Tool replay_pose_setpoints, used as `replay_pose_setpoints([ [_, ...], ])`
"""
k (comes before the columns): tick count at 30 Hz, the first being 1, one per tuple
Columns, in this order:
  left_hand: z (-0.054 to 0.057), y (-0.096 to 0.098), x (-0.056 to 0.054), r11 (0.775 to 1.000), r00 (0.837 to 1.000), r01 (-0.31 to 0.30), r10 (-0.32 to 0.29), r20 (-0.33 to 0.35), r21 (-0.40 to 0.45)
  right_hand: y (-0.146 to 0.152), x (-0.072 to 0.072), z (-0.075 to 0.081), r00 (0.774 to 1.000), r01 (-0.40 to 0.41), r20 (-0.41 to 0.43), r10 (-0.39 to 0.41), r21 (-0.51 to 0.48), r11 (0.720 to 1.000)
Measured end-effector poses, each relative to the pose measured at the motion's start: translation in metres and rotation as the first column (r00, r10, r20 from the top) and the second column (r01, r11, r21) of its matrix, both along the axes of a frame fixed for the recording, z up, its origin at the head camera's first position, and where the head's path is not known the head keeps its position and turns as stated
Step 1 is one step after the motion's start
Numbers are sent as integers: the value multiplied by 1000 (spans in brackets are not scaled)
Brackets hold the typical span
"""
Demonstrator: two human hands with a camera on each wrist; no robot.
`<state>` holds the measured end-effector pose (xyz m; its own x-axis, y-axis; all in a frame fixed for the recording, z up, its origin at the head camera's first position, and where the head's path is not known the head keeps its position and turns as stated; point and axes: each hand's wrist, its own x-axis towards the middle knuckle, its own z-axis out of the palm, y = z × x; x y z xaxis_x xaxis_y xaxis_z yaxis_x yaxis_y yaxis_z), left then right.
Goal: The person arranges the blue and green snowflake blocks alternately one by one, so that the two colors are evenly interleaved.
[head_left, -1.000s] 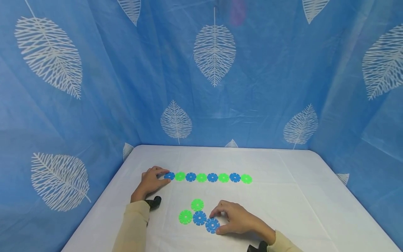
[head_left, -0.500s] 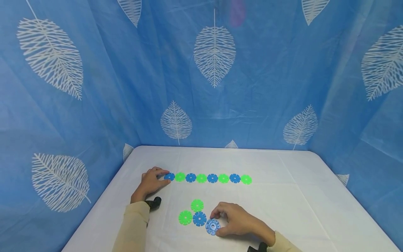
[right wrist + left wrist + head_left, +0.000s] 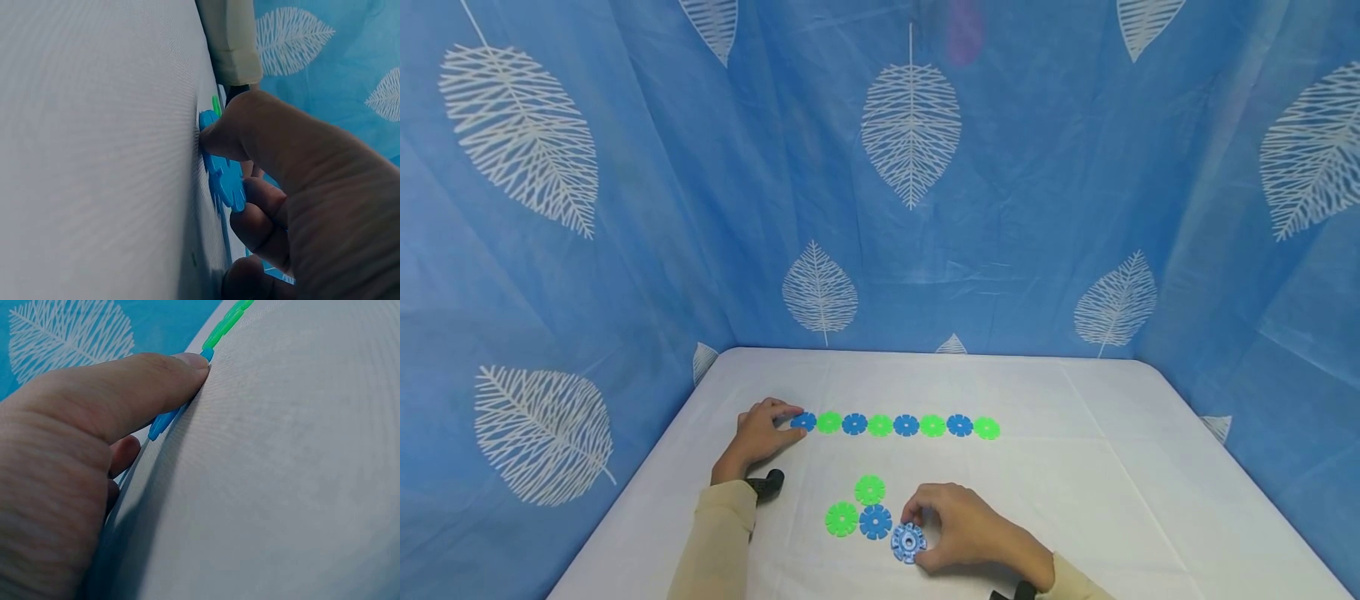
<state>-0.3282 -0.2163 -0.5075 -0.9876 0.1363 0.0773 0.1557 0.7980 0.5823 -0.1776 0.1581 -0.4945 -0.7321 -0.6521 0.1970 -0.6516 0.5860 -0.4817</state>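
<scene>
A row of alternating blue and green notched discs crosses the white table. At its left end, my left hand holds a blue notched disc between thumb and index finger; in the left wrist view the thumb covers part of that disc. Nearer the front, my right hand pinches another blue notched disc, which shines in the light. The right wrist view shows this disc tilted at the table surface, thumb on one edge and fingers on the other.
Left of the right hand lie a loose blue disc and two green discs, one behind it and one to its left. Blue leaf-patterned cloth stands around the table's back and sides. Each wrist wears a black strap mount.
The blue disc in my right hand has tilted, its face turning pale and shiny, and has shifted slightly toward the front, apart from the neighbouring disc. My left hand has stayed in place.
</scene>
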Motion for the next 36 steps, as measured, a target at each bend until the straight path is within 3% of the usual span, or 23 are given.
replay_pose_setpoints([
  [7,1,0,1,1000,1000,18,-18,-10,5,0,1,3,999,-12,-47,14,58,998],
  [15,2,0,3,1000,1000,19,-19,-11,-1,1,1,4,982,-34,-180,56,122,992],
  [30,-1,-1,1,1000,1000,20,-20,-13,1,6,1,7,961,-17,-271,44,101,995],
  [36,0,-1,1,1000,1000,18,-18,-19,-9,10,-4,15,940,28,-342,6,94,995],
])
